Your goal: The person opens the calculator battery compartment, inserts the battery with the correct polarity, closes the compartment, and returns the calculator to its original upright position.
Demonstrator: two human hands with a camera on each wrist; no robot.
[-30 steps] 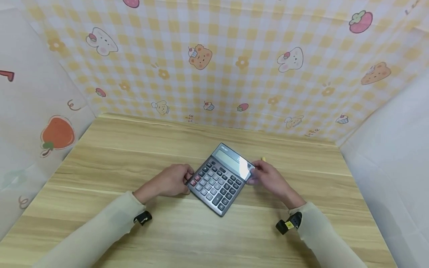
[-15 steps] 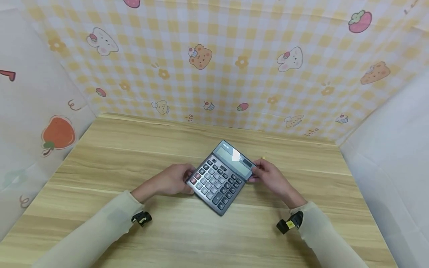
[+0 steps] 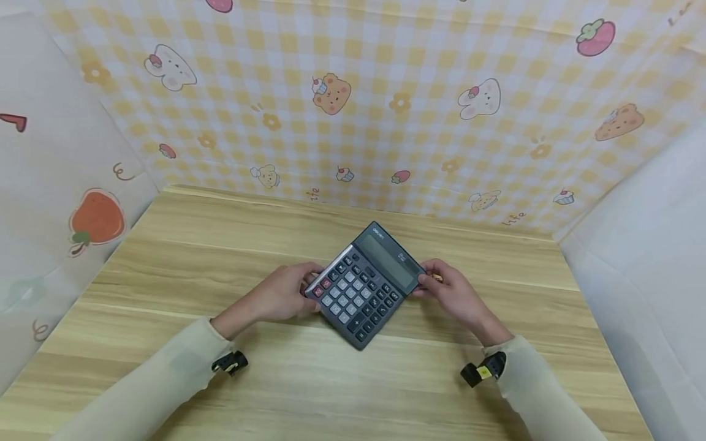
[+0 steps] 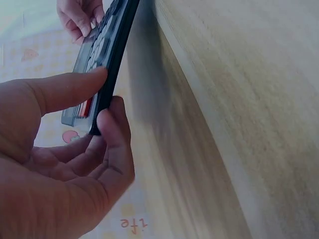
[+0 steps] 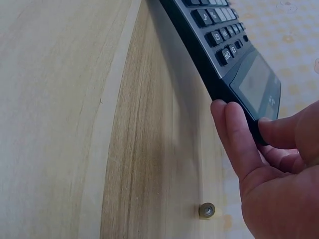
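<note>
A dark grey desk calculator [image 3: 380, 300] with a display at its far end is held between both hands, turned diagonally in the head view. My left hand [image 3: 282, 294] grips its left corner near the red keys, thumb on top and fingers beneath, as the left wrist view shows. At the display end, my right hand [image 3: 453, 299] pinches the opposite corner; in the right wrist view its thumb lies at the display edge and its fingers lie along the side and underneath. Both wrist views show the calculator raised over the table, its shadow below.
A small brass-coloured cylinder [image 5: 207, 210] stands on the wooden table [image 3: 342, 398], partly behind the right hand in the head view. Behind the table hangs a yellow checked cloth [image 3: 364, 141] with cartoon prints. White cloths flank the left and right sides.
The calculator has tilted and its display end has shifted slightly away, the glare leaving its display. My left thumb has come onto its top edge. The right hand has moved slightly right.
</note>
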